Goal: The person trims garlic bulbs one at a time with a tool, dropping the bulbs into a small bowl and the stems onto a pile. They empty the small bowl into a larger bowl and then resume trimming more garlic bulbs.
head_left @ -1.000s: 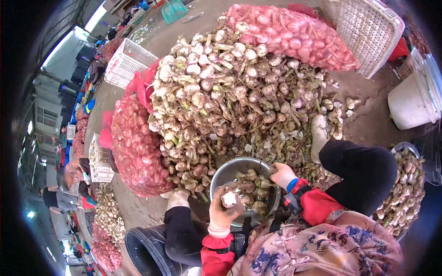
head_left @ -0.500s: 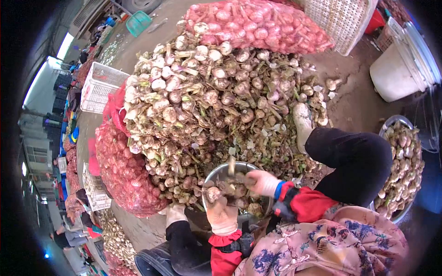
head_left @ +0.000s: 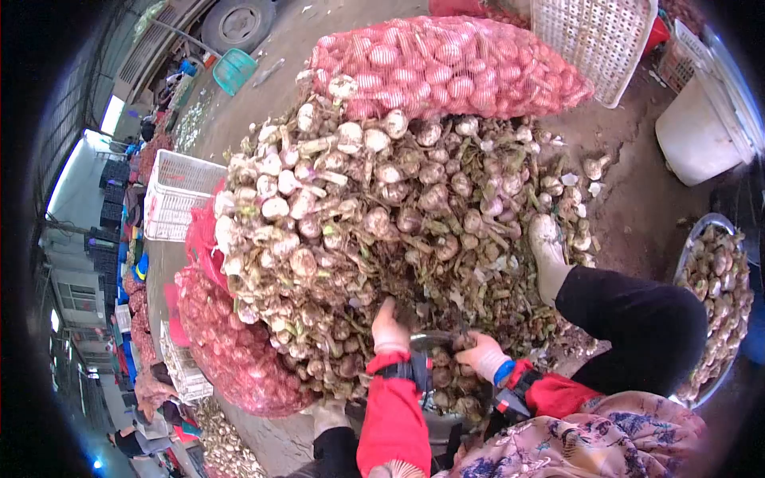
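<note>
My left hand (head_left: 390, 328), pale gloved with dark, dirty fingers, reaches onto a heap of garlic bulbs (head_left: 351, 227) with stems. Its fingers are blurred against the brown bulbs. Closer to me, a round metal basin (head_left: 434, 338) holds several garlic bulbs (head_left: 458, 382). My right hand (head_left: 483, 358) hovers over the basin's right side, fingers closed on something dark and narrow that I cannot make out. The left sleeve hides part of the basin.
Red mesh sacks of garlic lie behind the heap (head_left: 454, 68) and on its left (head_left: 231, 342). A white crate (head_left: 179, 195) stands at left, a white bucket (head_left: 697, 131) at right. Beside my right knee is a basin of garlic (head_left: 717, 295). Loose peelings cover the floor.
My left hand has left the basin and stretched forward onto the heap. My right hand has dropped slightly and stays at the basin. The view has tilted up a little.
</note>
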{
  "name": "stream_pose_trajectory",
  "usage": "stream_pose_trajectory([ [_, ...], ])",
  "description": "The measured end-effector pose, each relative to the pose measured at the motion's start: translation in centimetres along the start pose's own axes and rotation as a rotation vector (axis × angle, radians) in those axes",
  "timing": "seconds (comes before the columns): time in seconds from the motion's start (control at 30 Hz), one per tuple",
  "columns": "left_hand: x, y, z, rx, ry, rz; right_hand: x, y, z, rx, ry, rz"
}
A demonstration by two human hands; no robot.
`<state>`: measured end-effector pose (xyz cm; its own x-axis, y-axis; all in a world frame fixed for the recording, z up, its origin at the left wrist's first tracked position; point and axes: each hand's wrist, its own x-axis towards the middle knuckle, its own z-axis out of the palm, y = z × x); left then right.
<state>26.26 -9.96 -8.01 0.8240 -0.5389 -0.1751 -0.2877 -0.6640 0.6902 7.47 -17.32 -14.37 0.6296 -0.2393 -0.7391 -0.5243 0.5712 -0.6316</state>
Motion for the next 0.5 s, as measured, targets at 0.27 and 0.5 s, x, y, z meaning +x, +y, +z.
stream_pose_trajectory([
  [0.27, 7.2, -4.6, 5.6, -0.82, 0.205, -0.639, -0.4, -3.0, 0.0, 0.075, 0.012, -0.054],
  [0.5, -1.8, -4.2, -0.6, 0.026, 0.097, -0.513, -3.5, -7.1, 1.9, -0.079, 0.137, -0.693],
])
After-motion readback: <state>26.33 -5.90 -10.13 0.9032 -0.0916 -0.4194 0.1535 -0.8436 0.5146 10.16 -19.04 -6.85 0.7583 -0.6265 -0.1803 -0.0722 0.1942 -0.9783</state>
